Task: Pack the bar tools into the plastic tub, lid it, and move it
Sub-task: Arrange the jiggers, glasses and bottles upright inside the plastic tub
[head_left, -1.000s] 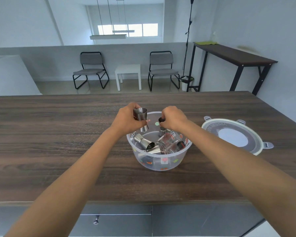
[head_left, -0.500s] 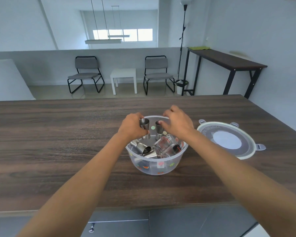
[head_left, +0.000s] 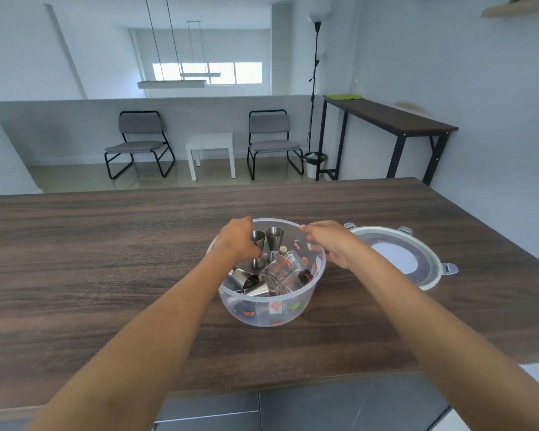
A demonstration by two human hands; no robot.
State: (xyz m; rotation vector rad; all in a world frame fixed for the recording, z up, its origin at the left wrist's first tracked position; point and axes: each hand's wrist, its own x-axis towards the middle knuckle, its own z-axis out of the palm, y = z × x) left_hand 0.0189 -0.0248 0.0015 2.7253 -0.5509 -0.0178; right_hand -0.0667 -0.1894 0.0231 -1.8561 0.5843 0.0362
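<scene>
Dark wood-grain table (head_left: 106, 259), matte, long. One clear round plastic tub (head_left: 271, 309) with fruit prints, mid-table toward near edge. Inside: two upright steel jiggers (head_left: 274, 241), hourglass-shaped; at least two more steel cups (head_left: 246, 279) lying tilted; two clear shot glasses (head_left: 282, 269) on their sides. One round lid (head_left: 430, 278), white rim with clip tabs, flat just right of tub. Left hand (head_left: 235, 241) curled around left jigger at tub's left rim. Right hand (head_left: 330, 241) loosely spread over right rim, holding nothing. Beyond far edge: two grey chairs (head_left: 137, 141), one white side table (head_left: 210, 150).
</scene>
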